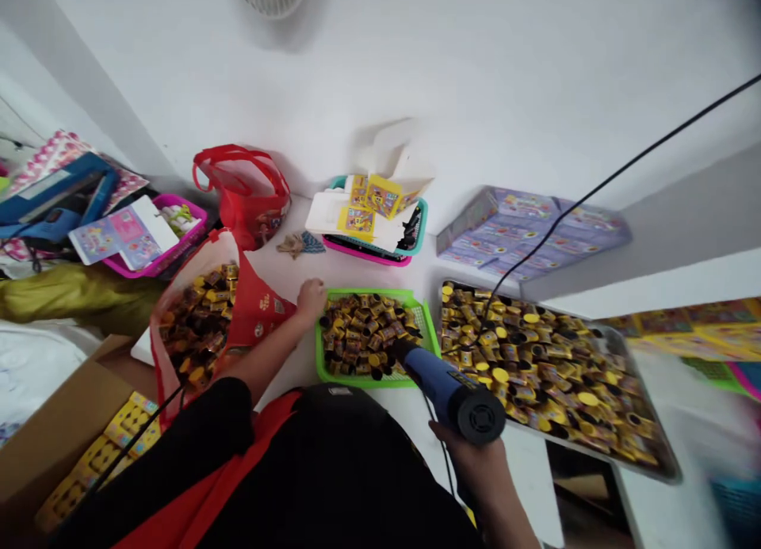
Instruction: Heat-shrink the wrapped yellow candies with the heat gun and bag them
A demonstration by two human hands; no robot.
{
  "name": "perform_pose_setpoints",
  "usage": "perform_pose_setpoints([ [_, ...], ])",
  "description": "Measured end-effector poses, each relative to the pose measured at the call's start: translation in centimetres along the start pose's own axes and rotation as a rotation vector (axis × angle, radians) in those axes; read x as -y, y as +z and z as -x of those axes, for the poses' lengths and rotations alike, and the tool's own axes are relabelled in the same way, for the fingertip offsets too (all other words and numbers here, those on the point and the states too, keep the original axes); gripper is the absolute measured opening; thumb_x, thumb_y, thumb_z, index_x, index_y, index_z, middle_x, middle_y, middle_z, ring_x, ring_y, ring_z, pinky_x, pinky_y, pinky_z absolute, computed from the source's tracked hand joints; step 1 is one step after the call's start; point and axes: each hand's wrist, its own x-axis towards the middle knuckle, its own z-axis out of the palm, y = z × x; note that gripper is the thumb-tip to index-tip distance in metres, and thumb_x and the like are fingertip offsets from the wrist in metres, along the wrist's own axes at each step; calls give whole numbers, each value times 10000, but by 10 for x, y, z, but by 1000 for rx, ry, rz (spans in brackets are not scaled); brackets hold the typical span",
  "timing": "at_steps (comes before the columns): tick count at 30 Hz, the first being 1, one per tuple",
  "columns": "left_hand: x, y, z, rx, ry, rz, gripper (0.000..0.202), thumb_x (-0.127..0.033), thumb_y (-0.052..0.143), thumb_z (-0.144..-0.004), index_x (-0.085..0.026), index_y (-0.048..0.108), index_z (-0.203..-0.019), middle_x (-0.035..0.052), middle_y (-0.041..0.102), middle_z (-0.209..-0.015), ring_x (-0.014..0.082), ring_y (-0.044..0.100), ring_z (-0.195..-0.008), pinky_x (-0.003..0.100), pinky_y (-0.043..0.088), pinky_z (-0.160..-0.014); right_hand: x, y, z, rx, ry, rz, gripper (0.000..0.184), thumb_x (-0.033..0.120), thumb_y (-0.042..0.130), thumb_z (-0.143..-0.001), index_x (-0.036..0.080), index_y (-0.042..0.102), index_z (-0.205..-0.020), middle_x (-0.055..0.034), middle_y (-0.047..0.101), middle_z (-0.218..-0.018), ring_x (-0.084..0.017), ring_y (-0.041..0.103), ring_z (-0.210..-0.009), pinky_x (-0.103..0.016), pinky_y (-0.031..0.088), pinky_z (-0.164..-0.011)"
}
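A blue heat gun (443,386) with a black nozzle and a round black back is gripped in my right hand (479,462). Its nozzle points down at the right side of a green plastic basket (426,327). Inside the basket lie many small yellow-and-brown wrapped cylinders (369,335), some with dark open ends. My left hand (311,299) has its fingers curled at the basket's upper left corner, seemingly holding the rim; the fingertips are partly hidden. Left of that arm, a red bag (255,311) stands open, filled with similar cylinders.
On the right, a metal tray (666,466) holds more cylinders, and a black cord (571,208) crosses above it. Purple boxes (523,224) line the wall. Behind are stacked baskets (422,232) with yellow cartons and a red tote (255,192). A cardboard box (65,430) sits lower left.
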Motion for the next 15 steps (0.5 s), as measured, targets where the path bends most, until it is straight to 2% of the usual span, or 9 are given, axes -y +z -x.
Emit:
perform_pose_setpoints([
  [2,28,16,39,98,180,-326,365,-199,551,-908,-113,654,-1247,214,572,-1478,311,456,-1452,477,338,-1238,10,9,-6,162,36,-51,445,456,766,-534,161,759,-868,-96,760,-784,-319,729,-784,-403,597,-697],
  [4,51,28,68,182,281,-531,527,-279,523,-972,-72,524,-1457,244,374,-1642,349,284,-1566,511,282,-1273,15,18,-13,260,43,-73,464,473,773,-518,150,755,-850,-108,757,-769,-318,723,-740,-421,592,-706],
  [6,64,37,85,227,347,-639,613,-336,513,-992,-68,445,-1539,239,300,-1682,391,156,-1602,564,237,-1288,14,24,-19,179,14,-23,489,482,782,-484,156,744,-847,-127,757,-789,-350,733,-800,-436,588,-735],
  [9,69,45,94,231,397,-695,658,-371,516,-989,-75,419,-1569,245,292,-1683,449,99,-1598,649,176,-1286,6,28,-21,-31,-29,90,472,482,782,-468,191,717,-833,-143,753,-801,-401,735,-900,-440,584,-725],
  [12,67,53,96,234,442,-699,679,-369,562,-958,-91,430,-1563,256,289,-1681,472,100,-1591,714,131,-1267,-2,24,-12,-83,-66,123,372,485,752,-553,228,714,-819,-104,732,-710,-389,742,-838,-446,587,-693],
  [15,67,65,98,328,555,-596,637,-353,574,-946,-92,479,-1519,250,366,-1645,434,165,-1592,671,183,-1278,-5,19,-1,-89,-121,130,298,486,732,-613,256,715,-800,-60,711,-639,-363,743,-749,-453,589,-662],
])
